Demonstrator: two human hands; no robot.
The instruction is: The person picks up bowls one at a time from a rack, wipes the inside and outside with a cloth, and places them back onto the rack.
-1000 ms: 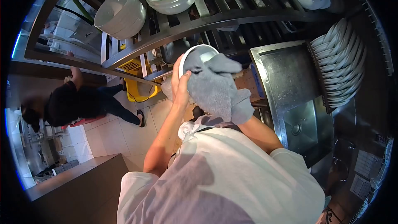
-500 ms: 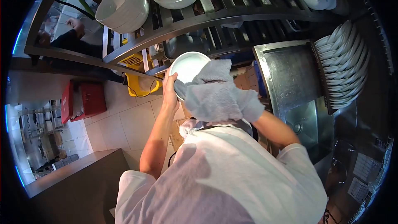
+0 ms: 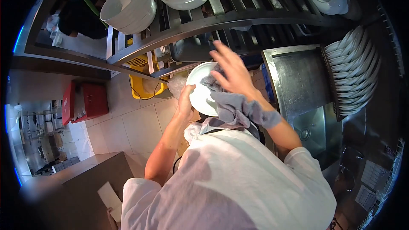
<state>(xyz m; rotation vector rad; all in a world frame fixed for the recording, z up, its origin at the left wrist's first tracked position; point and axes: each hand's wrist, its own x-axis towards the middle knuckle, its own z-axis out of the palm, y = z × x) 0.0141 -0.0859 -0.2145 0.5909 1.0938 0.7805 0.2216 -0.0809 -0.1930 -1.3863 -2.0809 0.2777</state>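
Note:
My left hand (image 3: 185, 99) is closed on the near-left rim of a round white plate (image 3: 201, 95), its thumb lying over the inner face. Just beyond the plate's right side, my right hand (image 3: 234, 73) is raised with its fingers spread. A grey cloth (image 3: 238, 107) hangs bunched below that hand and around the forearm, partly lying over the plate. My right fingers are not closed on the cloth. The far-right part of the plate is hidden by cloth and hand.
Stacked white bowls (image 3: 128, 9) stand on a slatted metal rack (image 3: 170, 35) ahead. To the right are a steel sink (image 3: 313, 123) and a row of white plates (image 3: 353, 74). Left are a yellow basket (image 3: 140, 88), a red bin (image 3: 91, 102) and a person in dark clothing (image 3: 81, 17).
My right hand has come out from under the grey cloth and spread its fingers; the cloth has slumped toward the forearm. The plate has shifted slightly right and nearer in my left hand.

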